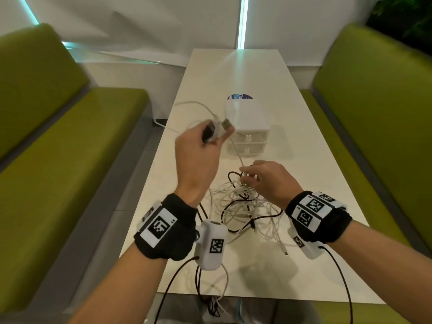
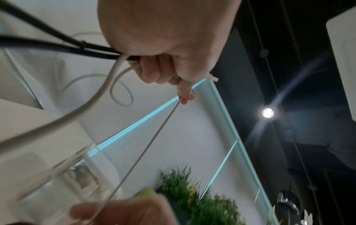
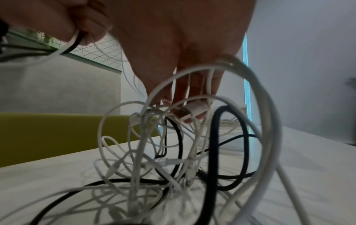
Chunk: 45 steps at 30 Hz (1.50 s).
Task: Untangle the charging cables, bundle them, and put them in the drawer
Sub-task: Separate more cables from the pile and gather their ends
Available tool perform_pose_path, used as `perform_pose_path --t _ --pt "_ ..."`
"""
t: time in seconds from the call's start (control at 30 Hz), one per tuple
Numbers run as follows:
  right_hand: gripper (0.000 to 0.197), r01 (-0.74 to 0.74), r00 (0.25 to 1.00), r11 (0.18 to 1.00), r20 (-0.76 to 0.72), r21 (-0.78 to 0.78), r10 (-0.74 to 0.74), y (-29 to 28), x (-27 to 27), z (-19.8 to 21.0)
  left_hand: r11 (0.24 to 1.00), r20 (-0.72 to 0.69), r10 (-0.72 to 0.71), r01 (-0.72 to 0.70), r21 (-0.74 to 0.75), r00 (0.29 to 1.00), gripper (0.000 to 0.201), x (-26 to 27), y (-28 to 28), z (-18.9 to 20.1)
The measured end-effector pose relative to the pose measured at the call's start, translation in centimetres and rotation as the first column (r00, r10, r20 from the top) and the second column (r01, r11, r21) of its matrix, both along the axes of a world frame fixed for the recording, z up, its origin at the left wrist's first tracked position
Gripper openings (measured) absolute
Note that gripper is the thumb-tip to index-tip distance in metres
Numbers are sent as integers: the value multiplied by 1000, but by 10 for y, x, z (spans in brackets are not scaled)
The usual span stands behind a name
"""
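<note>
A tangle of white and black charging cables (image 1: pixel 243 206) lies on the white table (image 1: pixel 233 73) in front of a small white drawer unit (image 1: pixel 245 118) whose two drawers are closed. My left hand (image 1: pixel 217 136) is raised left of the unit and grips cable ends, a white USB plug (image 1: pixel 225 123) among them. In the left wrist view my left hand (image 2: pixel 163 73) clasps black and white cables (image 2: pixel 115 68). A thin white cable (image 2: pixel 150 144) runs taut down to my right hand (image 1: pixel 247 178), which pinches it over the tangle. In the right wrist view the fingertips (image 3: pixel 192 99) hold a white plug (image 3: pixel 190 111) above the tangle (image 3: pixel 173 159).
Green padded benches (image 1: pixel 70 141) (image 1: pixel 374 118) flank the narrow table. A blue sticker (image 1: pixel 239 97) lies behind the drawer unit. Black leads (image 1: pixel 205 295) from the wrist cameras hang over the near table edge. A green plant (image 1: pixel 406 17) stands at the far right.
</note>
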State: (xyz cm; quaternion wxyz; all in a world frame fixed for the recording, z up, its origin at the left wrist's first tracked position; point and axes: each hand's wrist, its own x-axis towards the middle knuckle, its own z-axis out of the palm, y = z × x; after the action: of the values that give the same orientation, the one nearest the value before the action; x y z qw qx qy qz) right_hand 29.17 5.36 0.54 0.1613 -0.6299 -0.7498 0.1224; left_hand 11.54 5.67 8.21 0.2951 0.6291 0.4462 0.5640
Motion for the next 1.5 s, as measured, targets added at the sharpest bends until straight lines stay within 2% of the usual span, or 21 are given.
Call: perform_pose_path --t 0.1,0.23,0.37,0.43,0.5,0.57,0.6,0.63,0.7,0.77,0.83,0.9,0.97,1.03,1.13,1.2,1.27,1.3,1.4,1.5 --pt "34 -1 1000 1000 -5 -17 1 2 -1 3 996 192 14 -31 82 981 13 -7 -1 19" --pt "32 27 1000 999 -7 -24 -27 2 0 2 987 341 4 -59 150 940 5 -12 -1 34" --pt "25 103 983 994 -154 30 -98 3 0 1 989 385 21 -76 129 923 10 -17 9 32" --pt "24 123 973 991 -202 52 -110 4 0 2 997 293 -11 -11 72 956 13 -18 11 23" --pt "26 118 979 992 -174 54 -107 5 0 4 997 36 -62 63 -37 997 21 -14 12 6" --pt "27 102 989 994 -108 38 -98 4 -3 7 979 -247 -151 109 -173 957 21 -6 6 -14" --pt "27 86 992 996 -94 28 -83 2 -5 7 970 -336 -192 127 -205 922 27 -2 3 -23" --pt "25 63 995 997 -79 37 -60 0 -6 7 963 -373 -222 142 -230 901 32 2 2 -32" --pt "17 37 998 998 -56 55 -34 -2 -8 6 955 -425 -261 165 -248 867 27 8 2 -43" --pt "17 46 996 998 -83 32 -44 -3 -5 3 952 -531 -288 177 -250 797 40 13 1 -45" --pt "18 14 997 998 -75 56 -10 -6 -3 1 960 -557 -270 176 -216 785 39 17 -1 -45" --pt "28 -44 996 987 -71 155 56 -8 -2 -1 982 -539 -187 144 -121 821 40 17 1 -48" --pt "21 -69 980 991 -180 118 90 -9 -4 2 984 -499 -175 131 -121 849 33 15 6 -50" --pt "13 -80 970 992 -221 101 101 -5 -4 -2 978 -400 -198 152 -144 895 22 10 11 -50" --pt "19 -26 965 996 -258 84 47 2 -1 -9 980 -291 -186 154 -129 938 33 6 10 -40" --pt "24 -34 985 999 -172 -25 29 4 1 -9 982 -165 -177 162 -102 970 38 3 8 -28" --pt "31 -51 998 998 24 -43 52 1 6 -13 985 6 -147 147 -90 989 40 -2 9 -10" --pt "33 -57 998 997 37 -54 59 -2 9 -14 986 49 -132 136 -94 990 43 -6 12 0" --pt "44 -12 999 999 -35 -33 11 -4 11 -14 980 -1 -160 159 -117 987 46 -18 23 18" --pt "65 9 992 1000 -127 -6 -10 -8 8 10 970 -74 -209 197 -142 975 47 -20 19 11"
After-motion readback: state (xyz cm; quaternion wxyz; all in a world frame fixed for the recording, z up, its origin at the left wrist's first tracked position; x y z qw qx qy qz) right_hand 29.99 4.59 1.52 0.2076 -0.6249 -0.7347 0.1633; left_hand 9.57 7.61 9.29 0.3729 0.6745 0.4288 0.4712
